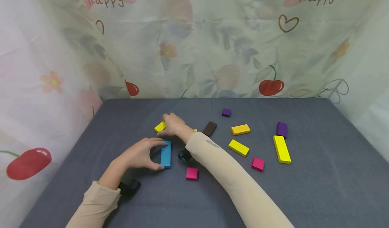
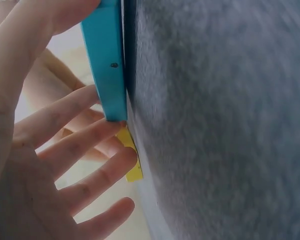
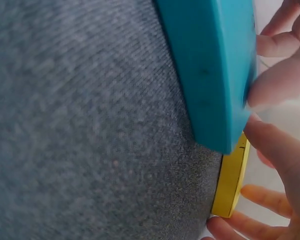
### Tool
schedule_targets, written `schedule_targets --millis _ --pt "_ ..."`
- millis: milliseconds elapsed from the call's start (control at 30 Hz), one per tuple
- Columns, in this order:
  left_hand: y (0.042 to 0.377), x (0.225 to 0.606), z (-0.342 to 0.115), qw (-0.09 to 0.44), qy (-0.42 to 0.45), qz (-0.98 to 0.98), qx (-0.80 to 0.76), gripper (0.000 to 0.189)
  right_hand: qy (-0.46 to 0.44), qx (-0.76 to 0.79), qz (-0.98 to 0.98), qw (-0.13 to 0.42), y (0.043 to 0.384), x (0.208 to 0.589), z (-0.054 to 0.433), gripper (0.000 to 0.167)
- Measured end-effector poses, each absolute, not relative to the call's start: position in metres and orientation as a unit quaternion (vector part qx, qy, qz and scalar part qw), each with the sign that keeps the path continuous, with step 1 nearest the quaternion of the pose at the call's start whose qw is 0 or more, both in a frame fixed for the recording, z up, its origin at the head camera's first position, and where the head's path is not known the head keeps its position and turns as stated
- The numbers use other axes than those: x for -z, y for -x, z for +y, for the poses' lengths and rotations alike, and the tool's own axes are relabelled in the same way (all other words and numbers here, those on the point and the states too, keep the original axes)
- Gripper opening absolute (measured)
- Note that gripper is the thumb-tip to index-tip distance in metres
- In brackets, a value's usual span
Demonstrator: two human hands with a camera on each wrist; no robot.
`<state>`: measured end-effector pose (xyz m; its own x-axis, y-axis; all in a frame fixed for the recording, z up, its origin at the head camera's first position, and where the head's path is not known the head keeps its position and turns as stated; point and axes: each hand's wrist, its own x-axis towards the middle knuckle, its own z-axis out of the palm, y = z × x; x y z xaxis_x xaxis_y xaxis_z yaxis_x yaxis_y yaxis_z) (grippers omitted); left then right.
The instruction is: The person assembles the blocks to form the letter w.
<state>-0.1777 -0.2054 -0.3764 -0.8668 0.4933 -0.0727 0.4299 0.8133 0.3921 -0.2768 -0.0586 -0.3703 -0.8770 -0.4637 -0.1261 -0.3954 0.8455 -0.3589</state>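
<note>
A blue rectangular block [image 1: 165, 157] lies lengthwise on the grey cloth, left of the table's middle. My left hand [image 1: 136, 153] pinches it end to end, the thumb at its near end and fingertips at its far end. Just beyond it is a yellow block [image 1: 159, 127], partly covered by my right hand [image 1: 172, 125]. In the right wrist view, the thumb and fingers of that hand span the yellow block [image 3: 227, 185] along its length. The left wrist view shows the blue block [image 2: 107, 65] between thumb and fingers, the remaining fingers spread.
Right of the hands lie a dark brown block [image 1: 209, 129], an orange-yellow block [image 1: 240, 129], a yellow one [image 1: 238, 148] and pink blocks [image 1: 191, 174] [image 1: 258, 164]. Farther off are purple blocks [image 1: 226, 112] [image 1: 282, 129] and a long yellow block [image 1: 282, 149]. Another yellow piece peeks out behind the right wrist.
</note>
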Motion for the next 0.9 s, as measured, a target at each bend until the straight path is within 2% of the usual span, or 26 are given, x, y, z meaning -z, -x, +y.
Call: schedule_targets --millis 300,533,900 --pt "0.180 0.377 -0.195 0.057 -0.259 0.948 -0.179 0.070 0.211 0.162 0.959 0.093 0.280 0.374 -0.060 0.052" --pt "0.181 0.377 -0.188 0.040 -0.254 0.953 -0.160 0.072 0.213 0.177 0.957 0.086 0.284 0.376 -0.053 0.053" --pt "0.177 0.374 -0.172 0.062 -0.223 0.962 -0.142 0.077 0.279 0.228 0.923 0.133 0.296 0.367 -0.026 0.061"
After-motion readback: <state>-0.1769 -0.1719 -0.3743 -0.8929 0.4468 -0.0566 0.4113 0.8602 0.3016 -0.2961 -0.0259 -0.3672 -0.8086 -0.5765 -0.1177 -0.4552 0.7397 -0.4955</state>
